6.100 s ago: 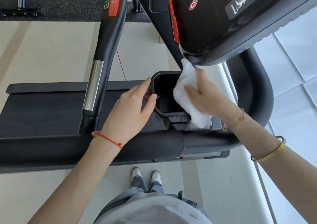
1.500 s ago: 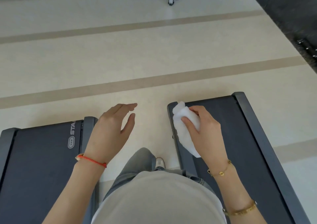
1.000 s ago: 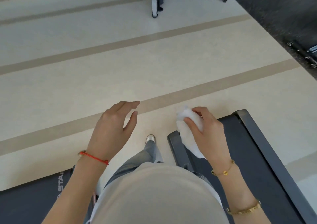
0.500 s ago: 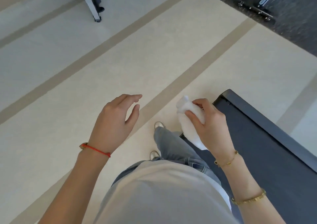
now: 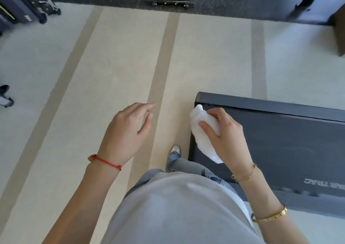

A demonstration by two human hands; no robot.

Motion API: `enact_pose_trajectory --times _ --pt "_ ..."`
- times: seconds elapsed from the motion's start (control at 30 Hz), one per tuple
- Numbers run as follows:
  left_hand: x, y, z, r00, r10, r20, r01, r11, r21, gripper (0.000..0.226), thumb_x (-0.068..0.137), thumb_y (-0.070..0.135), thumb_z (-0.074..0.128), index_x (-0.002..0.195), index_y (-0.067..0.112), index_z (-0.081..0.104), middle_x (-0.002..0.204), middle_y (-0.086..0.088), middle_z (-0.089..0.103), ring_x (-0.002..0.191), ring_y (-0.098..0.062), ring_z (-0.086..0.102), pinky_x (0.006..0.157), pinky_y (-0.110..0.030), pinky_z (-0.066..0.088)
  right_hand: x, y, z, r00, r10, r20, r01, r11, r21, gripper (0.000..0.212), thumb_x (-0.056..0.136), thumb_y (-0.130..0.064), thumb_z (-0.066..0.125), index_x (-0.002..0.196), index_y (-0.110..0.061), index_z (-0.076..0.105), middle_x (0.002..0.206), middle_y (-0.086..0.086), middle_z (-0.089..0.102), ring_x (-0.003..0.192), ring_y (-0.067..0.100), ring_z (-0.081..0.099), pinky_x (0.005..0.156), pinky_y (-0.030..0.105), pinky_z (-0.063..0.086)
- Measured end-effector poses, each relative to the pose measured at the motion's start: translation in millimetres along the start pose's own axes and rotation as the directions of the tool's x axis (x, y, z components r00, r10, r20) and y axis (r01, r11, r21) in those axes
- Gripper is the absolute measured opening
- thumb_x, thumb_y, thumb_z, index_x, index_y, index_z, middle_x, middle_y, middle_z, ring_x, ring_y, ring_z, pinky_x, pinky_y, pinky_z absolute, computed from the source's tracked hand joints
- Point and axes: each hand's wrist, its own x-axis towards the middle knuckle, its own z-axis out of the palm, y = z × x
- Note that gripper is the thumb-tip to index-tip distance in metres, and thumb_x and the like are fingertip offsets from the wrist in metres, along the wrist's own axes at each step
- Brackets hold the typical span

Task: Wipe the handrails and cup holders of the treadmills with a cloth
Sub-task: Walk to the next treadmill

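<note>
The fingers of the right hand (image 5: 223, 137) are curled around a crumpled white cloth (image 5: 202, 133), with the thumb pressing on its front side, and the loose end of the cloth hangs down below the palm. The fingers of the left hand (image 5: 127, 133) are relaxed and a little apart, slightly bent, and they hold nothing and touch nothing. A thin red string bracelet (image 5: 104, 161) is on the left wrist, and two gold bracelets (image 5: 268, 217) are on the right forearm. Both hands are in the air above the pale beige floor with darker stripes (image 5: 112, 66). Under the right hand is the end of a dark grey treadmill deck (image 5: 291, 143).
</note>
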Motion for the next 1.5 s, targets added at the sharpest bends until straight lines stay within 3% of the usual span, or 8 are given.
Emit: enact_pose_trajectory --times 0.23,0.4,0.67,0.83,1.1,1.33,1.5 --pt "150.0 10.8 20.6 0.953 0.274 0.132 -0.268 0.961 -0.062 0.026 0.096 0.012 0.055 0.119 0.012 0.066 0.108 0.002 0.069 0.1 -0.017 0.066 0.086 -0.038 0.052 62.4 17.4 -22.0 0.941 0.251 -0.226 -0.246 0.968 0.05 0.023 0.092 -0.032 0.062 0.109 -0.018 0.057 0.098 -0.005 0.064 0.087 0.014 0.057 0.077 0.031 0.047" --pt "231.8 24.9 41.0 0.878 0.435 0.202 -0.416 0.9 -0.13 0.025 0.096 0.012 0.055 0.119 0.012 0.066 0.106 0.002 0.069 0.099 -0.015 0.065 0.087 -0.034 0.051 103.2 25.1 -34.3 0.869 0.364 -0.334 -0.364 0.929 0.066 0.023 0.093 -0.032 0.061 0.109 -0.016 0.057 0.099 -0.005 0.064 0.087 0.014 0.057 0.076 0.028 0.045" --pt "365.6 32.6 84.0 0.724 0.612 0.317 -0.56 0.791 -0.248 0.026 0.096 0.013 0.056 0.12 0.014 0.065 0.108 0.004 0.068 0.101 -0.012 0.065 0.088 -0.027 0.049 185.7 35.6 -31.6 0.691 0.537 -0.485 -0.532 0.831 0.162 0.019 0.094 -0.034 0.059 0.107 -0.02 0.055 0.096 -0.008 0.062 0.085 0.01 0.053 0.075 0.03 0.046" --pt "469.6 36.8 99.4 0.602 0.717 0.352 -0.648 0.696 -0.309 0.026 0.096 0.012 0.056 0.12 0.012 0.066 0.107 0.003 0.069 0.1 -0.014 0.065 0.089 -0.036 0.052 262.4 32.3 -28.2 0.558 0.628 -0.543 -0.603 0.756 0.256 0.019 0.094 -0.034 0.059 0.106 -0.02 0.055 0.096 -0.008 0.063 0.086 0.011 0.054 0.078 0.033 0.048" --pt "610.5 61.1 123.5 0.411 0.829 0.379 -0.754 0.543 -0.37 0.026 0.096 0.013 0.055 0.12 0.013 0.065 0.107 0.002 0.068 0.101 -0.016 0.064 0.089 -0.039 0.051 364.5 28.9 -28.5 0.35 0.707 -0.615 -0.65 0.656 0.384 0.018 0.093 -0.031 0.061 0.105 -0.018 0.058 0.094 -0.005 0.064 0.083 0.011 0.056 0.076 0.03 0.046" --pt "675.7 105.7 160.8 0.303 0.865 0.399 -0.764 0.471 -0.441 0.027 0.095 0.013 0.055 0.121 0.015 0.064 0.109 0.003 0.068 0.101 -0.012 0.062 0.09 -0.024 0.044 409.7 47.5 -54.5 0.229 0.703 -0.673 -0.672 0.614 0.413 0.019 0.093 -0.026 0.064 0.104 -0.012 0.059 0.091 -0.002 0.065 0.079 0.012 0.055 0.072 0.022 0.043" --pt "714.8 146.6 189.5 0.197 0.897 0.396 -0.777 0.389 -0.494 0.028 0.096 0.014 0.054 0.122 0.013 0.064 0.11 0.001 0.068 0.103 -0.017 0.064 0.092 -0.035 0.049 438.3 73.4 -79.8 0.148 0.693 -0.706 -0.681 0.589 0.436 0.02 0.093 -0.029 0.064 0.105 -0.013 0.059 0.091 -0.003 0.064 0.079 0.009 0.053 0.07 0.014 0.04"
